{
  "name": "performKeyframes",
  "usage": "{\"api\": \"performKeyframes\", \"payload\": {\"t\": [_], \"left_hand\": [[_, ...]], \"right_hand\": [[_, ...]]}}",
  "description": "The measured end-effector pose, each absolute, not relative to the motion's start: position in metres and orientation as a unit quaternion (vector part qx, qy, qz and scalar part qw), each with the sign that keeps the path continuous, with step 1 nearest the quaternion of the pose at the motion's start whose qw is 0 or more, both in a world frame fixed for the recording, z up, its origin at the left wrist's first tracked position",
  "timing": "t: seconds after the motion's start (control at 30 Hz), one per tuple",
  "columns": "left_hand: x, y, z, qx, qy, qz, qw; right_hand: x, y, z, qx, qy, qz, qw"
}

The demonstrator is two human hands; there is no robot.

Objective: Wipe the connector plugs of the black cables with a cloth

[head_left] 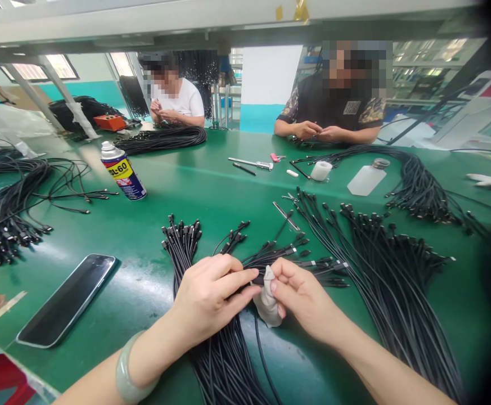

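My right hand (308, 301) pinches a crumpled white cloth (269, 310) between thumb and fingers. Close beside it, my left hand (214, 289) is closed with thumb and forefinger on a black cable (261, 349), whose length hangs below the hands. The cable's end is partly hidden by the fingers and cloth. Under my left hand runs a thick bundle of black cables (224, 368), its connector ends fanned out beyond the knuckles. More cables (312, 264) with metal-tipped plugs spread behind my right hand. A pale green bangle (131, 368) circles my left wrist.
A phone (68, 301) and a spray can (124, 171) stand out on the left of the green table (194, 185). Another large cable bundle (397, 298) lies right. Calipers (251, 163), a tape roll (321, 170) and a translucent bottle (368, 177) sit farther back. Two people work opposite.
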State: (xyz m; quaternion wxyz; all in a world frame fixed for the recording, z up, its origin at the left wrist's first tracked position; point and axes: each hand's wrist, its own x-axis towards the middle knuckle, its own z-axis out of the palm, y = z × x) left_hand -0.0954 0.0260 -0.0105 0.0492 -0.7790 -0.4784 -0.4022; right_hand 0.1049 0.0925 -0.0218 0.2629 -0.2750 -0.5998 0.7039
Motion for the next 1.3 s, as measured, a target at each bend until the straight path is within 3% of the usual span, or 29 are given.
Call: {"api": "performKeyframes", "payload": {"t": [0.3, 0.77, 1.07, 1.3], "left_hand": [[-0.0941, 0.0269, -0.0141, -0.781, -0.456, -0.423, 0.059], [-0.0943, 0.0285, -0.0153, -0.788, -0.437, -0.431, 0.050], [-0.0954, 0.0300, -0.0181, -0.786, -0.435, -0.437, 0.042], [-0.0954, 0.0314, -0.0134, -0.723, -0.456, -0.513, -0.072]], "right_hand": [[0.1096, 0.0864, -0.0240, -0.283, -0.678, 0.626, 0.260], [0.1064, 0.0876, -0.0229, -0.261, -0.599, 0.713, 0.255], [0.1047, 0.0880, -0.0231, -0.296, -0.588, 0.705, 0.264], [0.1033, 0.0914, -0.0219, -0.298, -0.535, 0.716, 0.335]]}}
